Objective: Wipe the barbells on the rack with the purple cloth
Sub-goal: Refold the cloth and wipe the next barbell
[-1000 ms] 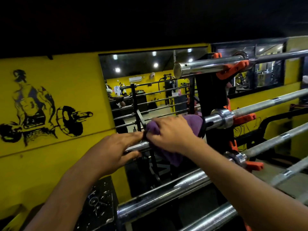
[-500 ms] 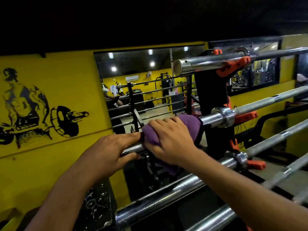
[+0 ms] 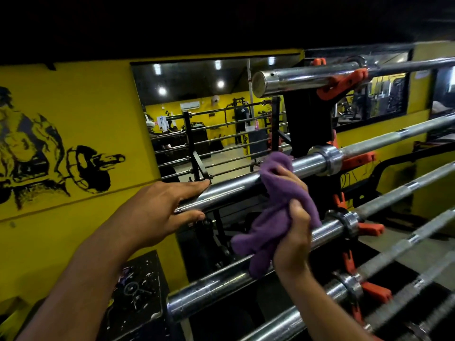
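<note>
Both hands work at one long chrome steel barbell (image 3: 246,187), second from the top of the black steel rack (image 3: 299,124) with orange plastic hooks. From the head view, the left hand (image 3: 157,215) rests fingers nearly straight over that barbell's sleeve end, steadying it. The right hand (image 3: 294,232), just below the barbell, grips the crumpled purple cloth (image 3: 275,217), whose top edge drapes against the sleeve. Wiping of this sleeve appears underway; next, the cloth likely needs wrapping round the sleeve and sliding along toward the collar.
</note>
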A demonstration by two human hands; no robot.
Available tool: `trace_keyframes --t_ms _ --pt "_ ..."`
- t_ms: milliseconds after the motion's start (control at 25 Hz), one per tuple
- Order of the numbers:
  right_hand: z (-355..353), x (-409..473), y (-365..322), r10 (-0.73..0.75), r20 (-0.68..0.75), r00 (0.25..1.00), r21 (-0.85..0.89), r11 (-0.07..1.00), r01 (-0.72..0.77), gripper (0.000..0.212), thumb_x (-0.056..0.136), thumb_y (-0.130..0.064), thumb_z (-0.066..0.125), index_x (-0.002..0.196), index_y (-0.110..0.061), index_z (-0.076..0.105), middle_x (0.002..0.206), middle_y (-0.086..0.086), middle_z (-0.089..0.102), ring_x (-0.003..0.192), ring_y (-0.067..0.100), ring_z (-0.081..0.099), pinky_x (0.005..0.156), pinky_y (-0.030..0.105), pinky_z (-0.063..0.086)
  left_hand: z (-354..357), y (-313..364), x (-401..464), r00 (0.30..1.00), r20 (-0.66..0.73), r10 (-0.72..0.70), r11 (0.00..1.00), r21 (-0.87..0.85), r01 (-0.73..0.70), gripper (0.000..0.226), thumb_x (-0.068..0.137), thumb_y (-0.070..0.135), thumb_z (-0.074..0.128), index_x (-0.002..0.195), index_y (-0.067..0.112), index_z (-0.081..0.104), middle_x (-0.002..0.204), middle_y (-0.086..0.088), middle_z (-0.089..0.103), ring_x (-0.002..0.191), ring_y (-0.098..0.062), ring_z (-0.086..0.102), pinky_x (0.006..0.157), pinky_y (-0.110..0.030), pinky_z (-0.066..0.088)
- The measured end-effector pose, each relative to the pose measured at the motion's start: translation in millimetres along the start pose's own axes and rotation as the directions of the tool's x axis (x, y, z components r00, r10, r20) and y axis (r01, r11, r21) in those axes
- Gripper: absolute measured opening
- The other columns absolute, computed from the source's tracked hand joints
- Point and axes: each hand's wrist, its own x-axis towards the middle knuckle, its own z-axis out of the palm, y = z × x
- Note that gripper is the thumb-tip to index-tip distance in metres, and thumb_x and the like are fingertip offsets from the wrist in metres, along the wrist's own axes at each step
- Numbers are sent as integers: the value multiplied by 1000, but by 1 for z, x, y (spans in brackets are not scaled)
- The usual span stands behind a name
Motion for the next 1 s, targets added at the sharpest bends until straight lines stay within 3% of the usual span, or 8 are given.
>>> trace_keyframes --t_ms 80,200,440,520,600,680,800,1000 --pt "-15 -19 -9 388 -241 890 315 898 -306 35 96 -41 43 94 -19 71 92 5 73 82 16 70 67 24 54 -2 1 1 1000 -7 5 1000 1 -5 66 88 58 58 148 51 32 148 25 42 131 -2 46 97 -21 38" --pt "-32 -21 -33 593 -298 748 322 800 -506 30 103 -30 43 84 -16 61 60 -4 67 48 5 64 42 12 45 -2 3 0 1000 2 7 999 32 -7 68 90 59 56 150 50 27 152 25 37 137 -3 41 100 -21 35" --pt "-19 -1 -77 321 -222 920 272 927 -258 28 103 -34 39 89 -23 61 69 -12 65 71 8 60 58 15 51 -18 -7 -27 997 -72 -29 996 -84 23 79 85 70 56 152 54 18 156 29 25 141 3 30 111 -25 30" --pt "-6 19 -80 -50 -106 993 75 995 58 26 97 -35 42 90 -26 66 88 -8 63 85 10 58 74 26 50 -18 -23 -53 982 -162 -94 977 -203 60 69 83 70 58 146 54 36 147 30 39 132 10 37 109 -23 36" --pt "7 50 -60 -342 227 912 -372 835 406 34 96 -34 37 101 -20 67 109 -1 62 105 21 59 93 40 45 -7 -34 -73 954 -252 -162 946 -316 77 57 83 67 64 135 47 56 136 27 55 124 10 49 107 -29 45" --pt "27 75 -37 -122 441 889 -779 440 447 51 98 -47 27 110 -19 68 117 4 66 114 31 59 108 52 34 6 -37 -82 922 -306 -239 903 -418 95 52 82 61 69 129 41 64 131 23 61 121 7 54 105 -34 48" --pt "54 72 -15 250 354 901 -927 -38 374 56 96 -59 23 92 -22 66 108 9 71 112 27 59 112 52 24 13 -34 -82 906 -336 -258 870 -488 67 50 82 54 73 128 37 65 129 23 62 120 9 53 106 -31 47" --pt "63 43 -3 12 348 938 -924 175 340 33 87 -53 31 68 -31 48 79 -6 59 99 25 58 105 50 29 21 -40 -78 915 -337 -222 863 -505 24 53 82 53 70 132 38 62 131 30 56 124 15 46 107 -15 38"
